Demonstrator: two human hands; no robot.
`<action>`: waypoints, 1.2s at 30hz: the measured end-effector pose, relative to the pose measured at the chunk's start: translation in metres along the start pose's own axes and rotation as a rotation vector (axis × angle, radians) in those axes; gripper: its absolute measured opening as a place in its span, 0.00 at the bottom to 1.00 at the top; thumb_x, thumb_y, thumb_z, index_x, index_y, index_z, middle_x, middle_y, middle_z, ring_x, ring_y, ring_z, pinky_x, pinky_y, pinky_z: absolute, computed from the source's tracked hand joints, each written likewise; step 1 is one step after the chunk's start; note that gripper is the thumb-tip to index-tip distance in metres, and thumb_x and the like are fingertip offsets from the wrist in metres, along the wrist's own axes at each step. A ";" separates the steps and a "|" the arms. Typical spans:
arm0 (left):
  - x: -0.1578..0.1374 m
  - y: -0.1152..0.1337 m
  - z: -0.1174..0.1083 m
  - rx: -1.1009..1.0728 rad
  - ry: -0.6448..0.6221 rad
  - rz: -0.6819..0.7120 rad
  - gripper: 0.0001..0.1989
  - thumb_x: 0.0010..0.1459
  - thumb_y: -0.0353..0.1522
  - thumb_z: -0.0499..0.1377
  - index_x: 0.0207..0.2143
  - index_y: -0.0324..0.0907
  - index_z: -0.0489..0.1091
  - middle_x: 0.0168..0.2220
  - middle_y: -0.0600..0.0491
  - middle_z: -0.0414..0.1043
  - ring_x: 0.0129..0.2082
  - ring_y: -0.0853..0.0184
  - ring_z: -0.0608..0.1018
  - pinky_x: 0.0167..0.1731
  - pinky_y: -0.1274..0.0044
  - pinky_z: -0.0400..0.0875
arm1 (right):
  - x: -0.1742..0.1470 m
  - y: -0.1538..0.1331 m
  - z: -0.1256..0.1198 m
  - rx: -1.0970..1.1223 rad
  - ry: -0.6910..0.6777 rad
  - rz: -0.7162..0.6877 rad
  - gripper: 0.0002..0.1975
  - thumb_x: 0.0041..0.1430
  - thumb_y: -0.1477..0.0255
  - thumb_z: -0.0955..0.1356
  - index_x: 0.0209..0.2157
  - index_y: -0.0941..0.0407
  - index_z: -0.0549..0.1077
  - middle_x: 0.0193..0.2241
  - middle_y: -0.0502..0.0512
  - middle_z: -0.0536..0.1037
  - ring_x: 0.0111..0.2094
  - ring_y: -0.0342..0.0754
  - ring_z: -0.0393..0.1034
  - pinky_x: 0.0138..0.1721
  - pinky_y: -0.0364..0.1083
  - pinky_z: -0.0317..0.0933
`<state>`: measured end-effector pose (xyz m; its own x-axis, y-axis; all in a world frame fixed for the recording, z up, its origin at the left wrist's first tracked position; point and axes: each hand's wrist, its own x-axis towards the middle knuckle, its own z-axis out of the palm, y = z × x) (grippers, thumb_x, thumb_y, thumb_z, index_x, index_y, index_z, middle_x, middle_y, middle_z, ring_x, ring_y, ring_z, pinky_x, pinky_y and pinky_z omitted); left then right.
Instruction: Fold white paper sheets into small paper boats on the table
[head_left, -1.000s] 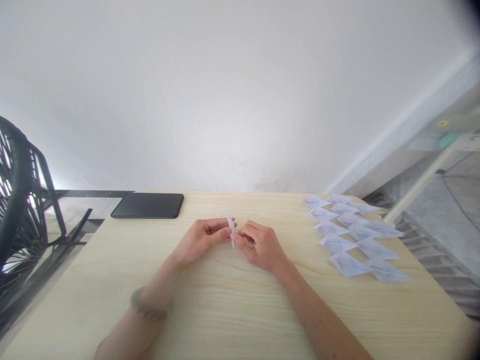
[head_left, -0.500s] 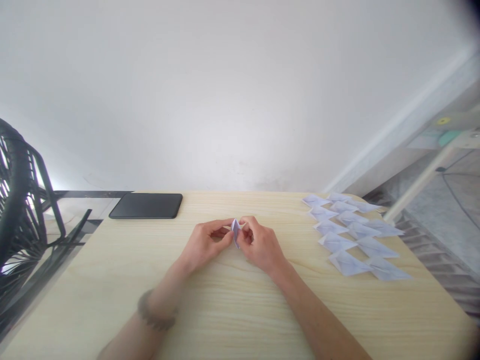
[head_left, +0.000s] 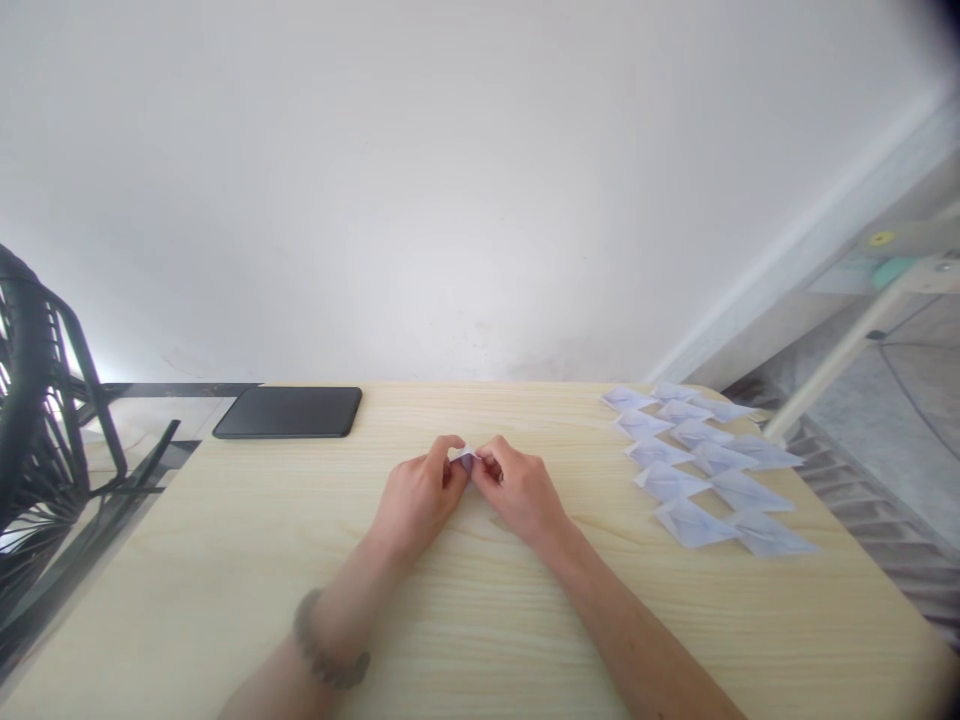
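Observation:
A small piece of folded white paper [head_left: 467, 458] is pinched between my two hands above the middle of the table. My left hand [head_left: 424, 490] has its thumb and bent forefinger closed on the paper's left side. From the other side, my right hand [head_left: 517, 485] grips it between thumb and fingertips. Much of the paper is hidden by the fingers, so its full shape does not show. A dark beaded bracelet [head_left: 328, 645] circles my left wrist.
Several folded white paper shapes [head_left: 690, 520] lie in overlapping columns at the table's right side. A black phone [head_left: 289, 412] rests at the back left of the wooden table [head_left: 465, 620]. Beyond the left edge stands a dark woven chair [head_left: 34, 370]; behind is a white wall.
My left hand has turned, its forefinger now bent up over the paper. The paper stood upright as a narrow point before; now its top looks spread wider and lower.

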<state>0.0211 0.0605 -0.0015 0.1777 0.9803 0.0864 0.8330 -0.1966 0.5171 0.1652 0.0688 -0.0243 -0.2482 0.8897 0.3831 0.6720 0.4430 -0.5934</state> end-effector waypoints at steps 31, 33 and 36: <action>0.010 -0.020 -0.013 -1.038 -0.175 -0.182 0.13 0.47 0.36 0.61 0.33 0.37 0.71 0.34 0.49 0.74 0.35 0.64 0.75 0.40 0.73 0.68 | 0.009 0.001 -0.013 0.254 0.018 -0.011 0.08 0.55 0.68 0.63 0.30 0.56 0.71 0.24 0.50 0.74 0.26 0.41 0.66 0.29 0.40 0.59; 0.010 -0.020 -0.010 -1.039 -0.154 -0.186 0.12 0.47 0.37 0.60 0.33 0.37 0.70 0.33 0.50 0.73 0.34 0.65 0.75 0.38 0.74 0.68 | 0.010 0.001 -0.014 0.246 0.020 0.002 0.10 0.55 0.67 0.62 0.27 0.57 0.71 0.22 0.49 0.73 0.24 0.40 0.65 0.27 0.39 0.58; 0.009 -0.017 -0.009 -1.017 -0.131 -0.180 0.13 0.47 0.38 0.60 0.31 0.37 0.69 0.31 0.50 0.73 0.32 0.65 0.74 0.36 0.75 0.69 | 0.009 0.002 -0.015 0.254 0.022 0.018 0.11 0.56 0.67 0.62 0.26 0.57 0.71 0.21 0.49 0.73 0.24 0.40 0.64 0.25 0.39 0.56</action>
<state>0.0040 0.0731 -0.0019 0.2011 0.9716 -0.1248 0.0289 0.1214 0.9922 0.1750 0.0762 -0.0109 -0.2208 0.8965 0.3841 0.4788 0.4427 -0.7581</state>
